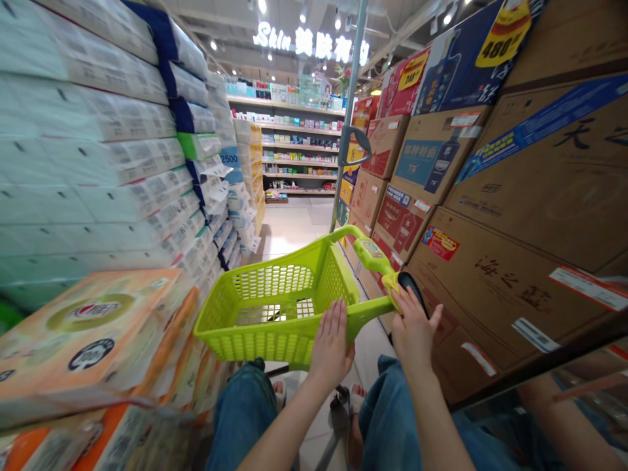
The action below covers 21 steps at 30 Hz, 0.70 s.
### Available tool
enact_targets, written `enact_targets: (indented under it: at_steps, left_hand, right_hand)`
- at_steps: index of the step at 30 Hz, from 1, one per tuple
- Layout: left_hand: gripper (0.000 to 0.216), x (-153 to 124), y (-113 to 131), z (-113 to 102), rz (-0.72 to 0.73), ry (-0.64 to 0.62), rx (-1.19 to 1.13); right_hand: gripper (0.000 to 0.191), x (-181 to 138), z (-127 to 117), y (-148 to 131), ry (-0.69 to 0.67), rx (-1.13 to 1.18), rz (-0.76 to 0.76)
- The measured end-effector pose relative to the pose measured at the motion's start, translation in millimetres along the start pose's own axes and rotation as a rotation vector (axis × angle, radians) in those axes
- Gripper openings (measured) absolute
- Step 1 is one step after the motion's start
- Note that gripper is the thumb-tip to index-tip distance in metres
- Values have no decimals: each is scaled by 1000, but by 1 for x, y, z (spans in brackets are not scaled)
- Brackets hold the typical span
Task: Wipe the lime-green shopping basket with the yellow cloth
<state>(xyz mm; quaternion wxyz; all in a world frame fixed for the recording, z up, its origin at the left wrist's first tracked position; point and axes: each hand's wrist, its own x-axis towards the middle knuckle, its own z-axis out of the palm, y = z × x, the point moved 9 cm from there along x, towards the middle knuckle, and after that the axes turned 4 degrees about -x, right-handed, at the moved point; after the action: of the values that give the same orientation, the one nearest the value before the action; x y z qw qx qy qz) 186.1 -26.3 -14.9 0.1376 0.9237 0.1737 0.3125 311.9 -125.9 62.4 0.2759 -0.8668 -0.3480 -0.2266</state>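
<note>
A lime-green plastic shopping cart [275, 324] with an open lattice basket stands in front of me, turned sideways, its handle end to the right. My left hand [331, 347] lies flat against the near side of the basket's rim, fingers together and straight. At the handle's near corner, my right hand [413, 327] rests with its fingers over a yellow-green piece and its thumb spread away. A black curved part [411, 288] shows just beyond those fingers. No goods are visible in the basket.
Stacked tissue packs [98, 157] rise on the left, with orange packs [93, 327] lower and nearer. Cardboard cartons [515, 261] line the right. A metal post [354, 78] with a grey handle stands ahead. Cosmetics shelves [299, 140] are at the back beyond a tiled aisle [289, 226].
</note>
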Motion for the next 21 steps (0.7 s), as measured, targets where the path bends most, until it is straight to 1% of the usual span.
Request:
enact_targets:
  at_steps: [1, 3, 4, 6, 7, 8, 10, 15, 21]
  left_hand:
    - [88, 0, 0, 1, -2, -2, -2]
    - [88, 0, -2, 3, 6, -4, 3]
    - [88, -1, -3, 4, 13, 0, 10]
    - [88, -2, -4, 3, 28, 5, 25]
    - [88, -3, -5, 3, 34, 7, 29]
    - [88, -4, -6, 2, 38, 7, 32]
    - [87, -4, -6, 1, 43, -1, 31]
    - [86, -2, -4, 2, 41, -9, 24]
    - [84, 3, 0, 6, 76, -3, 29]
  right_hand:
    - [52, -6, 7, -15, -39, 0, -29]
    - [56, -24, 23, -52, -146, 11, -142]
    - [57, -33, 28, -68, -176, 21, -180]
    - [59, -47, 34, -88, -220, 49, -248]
    - [59, -50, 34, -91, -230, 66, -270]
    - [59, -50, 32, -90, -235, 84, -288]
    - [58, -44, 25, -76, -221, 115, -304]
    - [46, -1, 2, -20, -90, 176, -242]
    - [37, 49, 1, 25, -143, 278, -119]
